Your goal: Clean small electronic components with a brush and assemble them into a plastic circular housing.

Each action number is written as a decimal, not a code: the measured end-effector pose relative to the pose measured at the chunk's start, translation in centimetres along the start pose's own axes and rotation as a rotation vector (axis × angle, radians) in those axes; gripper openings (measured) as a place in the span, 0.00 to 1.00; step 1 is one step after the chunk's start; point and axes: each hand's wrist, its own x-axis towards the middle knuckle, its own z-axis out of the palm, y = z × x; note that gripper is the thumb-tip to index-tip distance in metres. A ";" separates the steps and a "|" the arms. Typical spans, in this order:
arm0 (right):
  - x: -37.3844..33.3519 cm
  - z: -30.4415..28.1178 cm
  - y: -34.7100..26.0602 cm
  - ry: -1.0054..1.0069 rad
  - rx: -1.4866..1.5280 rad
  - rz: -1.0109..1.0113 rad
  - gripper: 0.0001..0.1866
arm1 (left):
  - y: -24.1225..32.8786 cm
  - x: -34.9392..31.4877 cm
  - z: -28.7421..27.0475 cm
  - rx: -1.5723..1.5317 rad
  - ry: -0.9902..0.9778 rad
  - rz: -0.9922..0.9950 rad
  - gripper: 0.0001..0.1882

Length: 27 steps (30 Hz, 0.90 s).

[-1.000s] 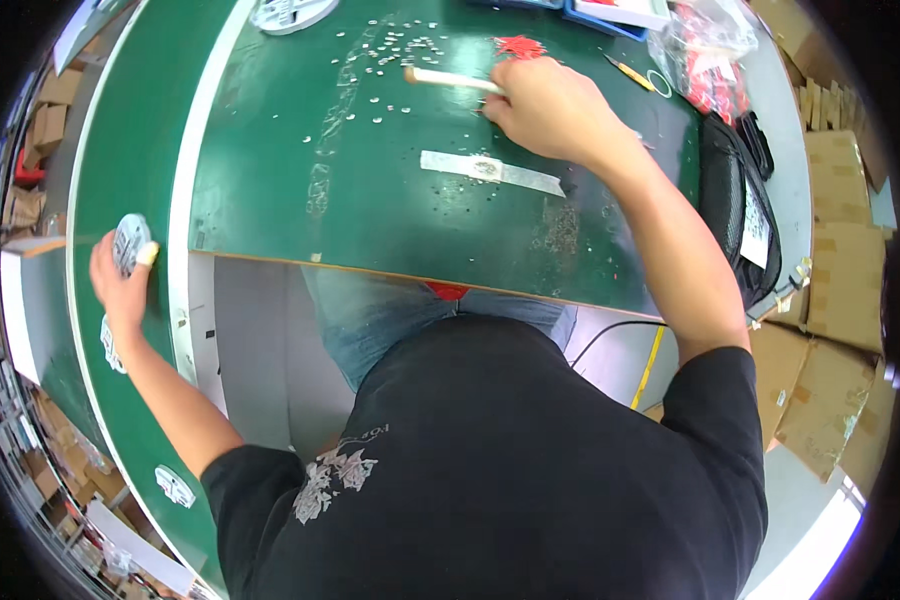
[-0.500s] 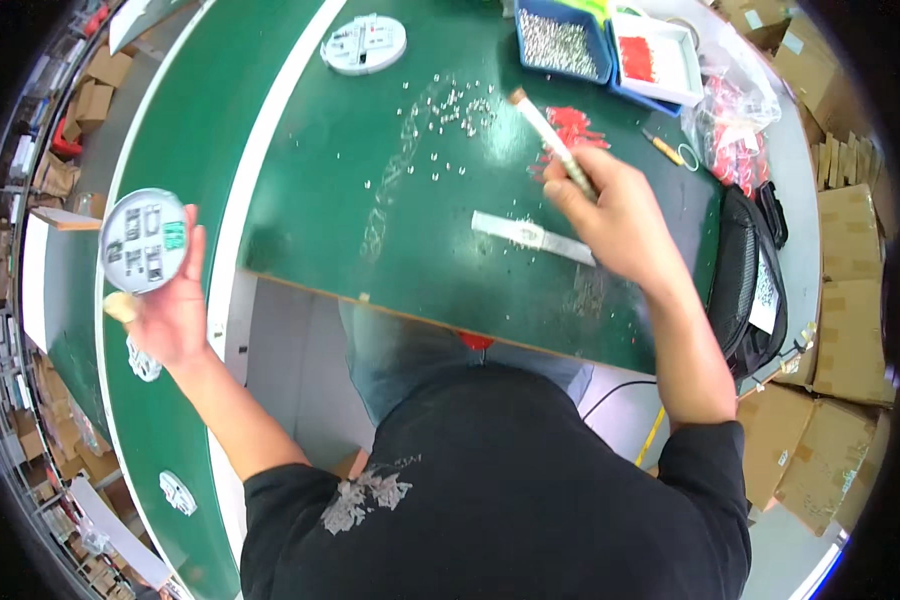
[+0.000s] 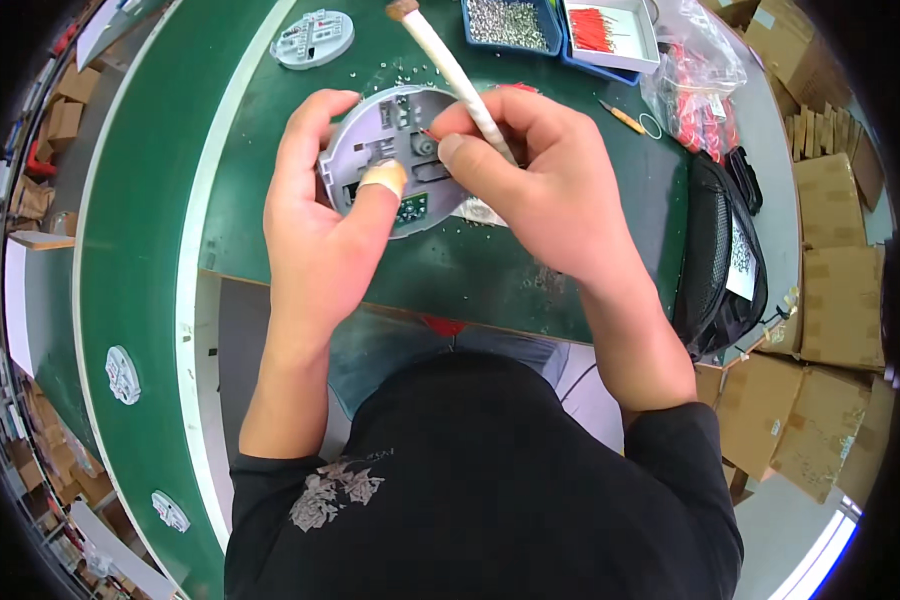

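In front of me, above the green table, my left hand grips a round grey plastic housing by its edge. Its thumb, wearing a yellowish finger cover, presses inside the open face, near a small green circuit board. My right hand is closed around a white-wrapped stick with a brown end, which slants up and left over the housing's rim. Its thumb and index finger are pinched at the housing, where a small red piece shows at their tips; its far end is hidden.
Another round housing lies farther back. A blue bin of metal parts stands beside a white box with red strips. A yellow-handled tool, a plastic bag and a black case line the right.
My left hand has brought the housing from the far left to in front of me, its thumb now inside. My right hand has moved left to the housing, still holding the stick. The view has shifted slightly.
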 end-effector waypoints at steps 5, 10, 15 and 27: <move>-0.7 0.1 1.3 0.030 0.077 -0.003 0.06 | -1.1 -0.5 0.3 0.043 -0.005 0.134 0.27; -1.0 0.5 1.4 0.033 0.061 -0.014 0.06 | -1.3 -1.3 0.4 0.060 -0.004 0.182 0.26; -1.1 0.2 1.3 0.005 -0.039 -0.017 0.06 | -1.7 -1.4 0.2 0.169 0.024 0.251 0.29; 1.5 -0.9 -3.4 -0.123 -0.584 -0.293 0.08 | -0.5 0.0 0.0 0.396 -0.274 0.215 0.29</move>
